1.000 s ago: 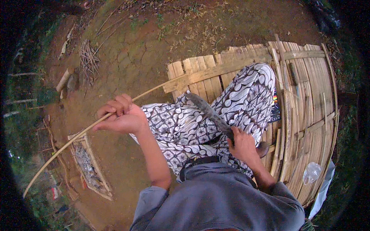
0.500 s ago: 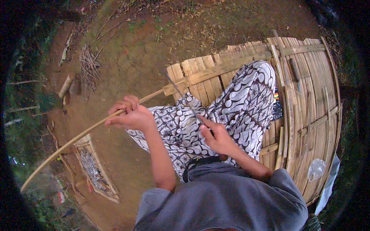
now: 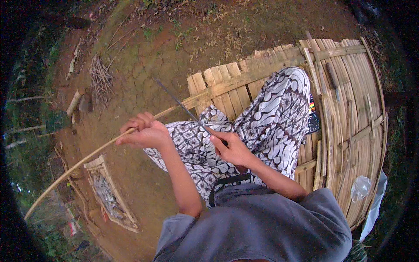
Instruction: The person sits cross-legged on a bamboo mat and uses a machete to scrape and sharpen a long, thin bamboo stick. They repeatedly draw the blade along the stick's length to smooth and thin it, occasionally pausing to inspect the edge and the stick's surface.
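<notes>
A long, pale bamboo strip (image 3: pixel 78 164) bends from the lower left up to the edge of the slatted bamboo platform (image 3: pixel 229 74). My left hand (image 3: pixel 147 132) is closed round it, palm turned up and fingers curled over. In my right hand (image 3: pixel 232 149) is a long knife (image 3: pixel 192 115), its handle mostly hidden in my fist. The dark, narrow blade points up and left, crossing the strip beyond my left hand; I cannot tell if they touch. Both hands are over my patterned trousers (image 3: pixel 270 113), my legs folded on the platform.
Another knife (image 3: pixel 332 78) lies on the slats at the right, near loose bamboo strips (image 3: pixel 323 161) and a clear plastic bag (image 3: pixel 360 188). At lower left on the earth is a wood-framed bed of ash (image 3: pixel 104 190). Farther off are a stick pile (image 3: pixel 100 70) and a log (image 3: pixel 75 102).
My right hand has moved up and left with the knife, and its blade now reaches farther past the strip. My left hand keeps its hold on the strip, nearly still.
</notes>
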The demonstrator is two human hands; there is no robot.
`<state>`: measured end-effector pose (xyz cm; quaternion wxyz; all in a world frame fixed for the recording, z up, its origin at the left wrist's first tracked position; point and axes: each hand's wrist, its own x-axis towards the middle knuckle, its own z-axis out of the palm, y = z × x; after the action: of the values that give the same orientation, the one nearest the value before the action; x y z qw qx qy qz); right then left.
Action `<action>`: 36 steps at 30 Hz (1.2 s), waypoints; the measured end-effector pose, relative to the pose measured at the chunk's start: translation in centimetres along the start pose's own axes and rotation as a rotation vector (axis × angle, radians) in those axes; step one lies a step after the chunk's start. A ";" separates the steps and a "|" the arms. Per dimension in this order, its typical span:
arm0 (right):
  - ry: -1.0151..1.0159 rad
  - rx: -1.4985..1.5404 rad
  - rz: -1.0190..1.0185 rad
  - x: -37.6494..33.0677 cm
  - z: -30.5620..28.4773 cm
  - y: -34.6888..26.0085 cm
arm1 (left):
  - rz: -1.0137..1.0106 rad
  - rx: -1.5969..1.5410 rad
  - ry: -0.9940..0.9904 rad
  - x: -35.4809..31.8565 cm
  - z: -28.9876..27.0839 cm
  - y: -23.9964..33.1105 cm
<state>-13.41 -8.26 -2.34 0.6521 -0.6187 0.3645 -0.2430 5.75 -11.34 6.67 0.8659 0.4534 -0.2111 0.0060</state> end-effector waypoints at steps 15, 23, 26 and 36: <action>0.210 0.035 0.183 2.1 2.7 2.2 | -0.043 0.102 0.183 1.4 -0.4 0.7; 0.077 -0.056 -0.127 1.0 3.2 -1.0 | -0.042 0.174 0.302 1.4 0.1 0.9; 0.118 0.116 0.141 1.8 3.6 2.4 | -0.050 0.137 0.317 1.4 0.0 1.2; -0.021 -0.157 -0.027 0.4 2.4 -4.1 | -0.001 0.209 0.337 2.2 -2.0 0.2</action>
<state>-10.75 -7.55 1.57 0.6022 -0.6752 0.3670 -0.2161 8.40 -10.00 6.65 0.8372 0.5337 -0.0609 0.1031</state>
